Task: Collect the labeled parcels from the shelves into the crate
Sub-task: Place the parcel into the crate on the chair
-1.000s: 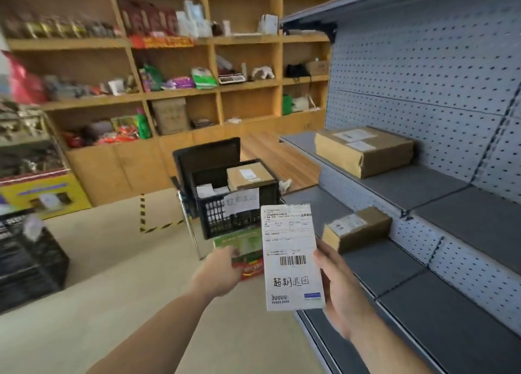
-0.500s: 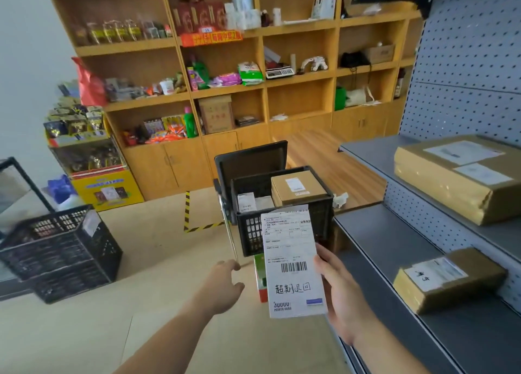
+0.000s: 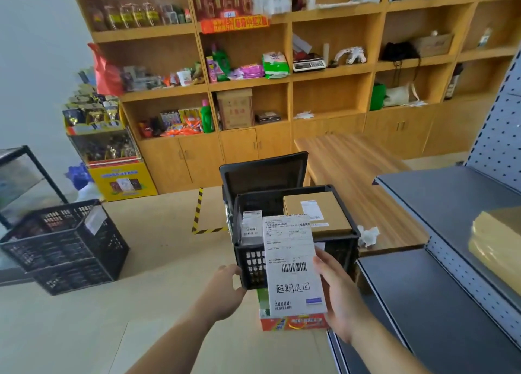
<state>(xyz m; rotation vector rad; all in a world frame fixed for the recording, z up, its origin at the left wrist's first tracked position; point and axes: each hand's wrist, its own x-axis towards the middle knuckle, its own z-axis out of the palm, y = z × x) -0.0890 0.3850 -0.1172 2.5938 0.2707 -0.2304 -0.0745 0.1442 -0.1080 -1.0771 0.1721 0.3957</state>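
Observation:
My right hand [image 3: 339, 294] grips a flat white parcel [image 3: 293, 263] with a shipping label, a barcode and handwriting, held upright just in front of the black crate [image 3: 251, 258]. The crate stands on a colourful box and holds a brown cardboard parcel [image 3: 313, 213] and a small white labeled parcel [image 3: 251, 227]. My left hand [image 3: 224, 292] hangs with loosely curled fingers at the crate's near left corner and holds nothing. A yellow-brown parcel [image 3: 496, 244] lies on the grey shelf [image 3: 439, 204] at the right edge.
A second black crate [image 3: 64, 244] stands on the floor to the left. Grey metal shelving [image 3: 423, 303] runs along the right. A wooden wall unit [image 3: 282, 97] full of goods fills the back, with a low wooden bench [image 3: 355, 176] behind the crate.
The view has swung left and closer to the crate. The white parcel in my right hand now overlaps the crate's front wall, and my left hand has come up beside the crate.

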